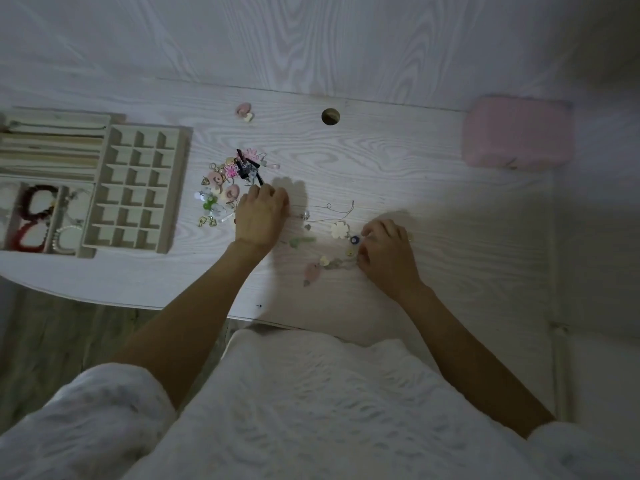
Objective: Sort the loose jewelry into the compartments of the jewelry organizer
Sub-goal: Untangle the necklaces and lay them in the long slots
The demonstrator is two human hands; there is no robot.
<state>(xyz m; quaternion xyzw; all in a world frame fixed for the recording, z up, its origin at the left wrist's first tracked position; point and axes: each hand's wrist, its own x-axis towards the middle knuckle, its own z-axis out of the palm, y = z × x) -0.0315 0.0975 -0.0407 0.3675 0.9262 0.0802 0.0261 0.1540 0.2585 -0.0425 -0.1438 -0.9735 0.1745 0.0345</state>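
A person in white sleeves leans over a pale wooden table; the left hand lies palm down at the near right edge of a heap of loose jewelry, its fingers curled at the heap's edge, though whether they grip a piece cannot be told; the right hand sits further right, fingers bent over small pieces near a white flower charm and a blue bead, and what it pinches, if anything, is hidden; a thin chain trails on the table between the two hands; a pink charm lies nearer the person; the organizer tray, with its grid of small compartments, stands at the left of the heap, its cells looking bare; left of it another tray holds dark red bracelets and a pearl bracelet; a pink pouch rests far right; a pink piece lies apart at the far side, near a round hole.
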